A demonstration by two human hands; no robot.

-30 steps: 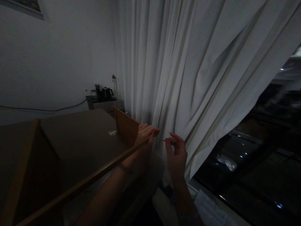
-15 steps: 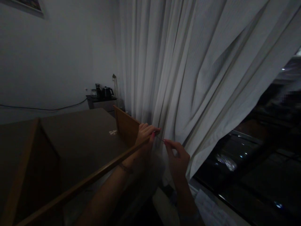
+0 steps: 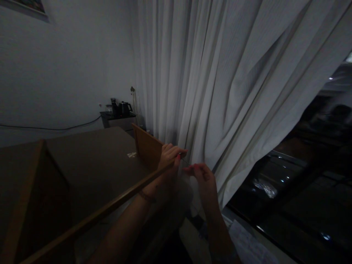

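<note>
My left hand (image 3: 169, 157) is wrapped over the corner of a brown wooden frame (image 3: 115, 203), fingers on top and thumb at the near side. From that corner a thin metal rod (image 3: 185, 161), perhaps a hex key, sticks out to the right. My right hand (image 3: 205, 179) is closed at the rod's outer end, fingertips bunched together; its exact hold is dim. One upright wooden panel (image 3: 148, 145) meets the frame at the far side, and another wooden panel (image 3: 35, 198) stands at the left. Where the rod enters the wood is hidden by my left fingers.
The frame lies on a wide brown surface (image 3: 90, 150) with small pale pieces (image 3: 131, 155) on it. A white curtain (image 3: 209, 91) hangs close beyond my right hand. At the back, a small cabinet (image 3: 118, 120) holds a black kettle (image 3: 125, 107). Dark glass (image 3: 288, 205) is at right.
My right hand's fingers have turned and curled inward around the rod's end, moving slightly left. My left hand and the wooden frame have stayed in place.
</note>
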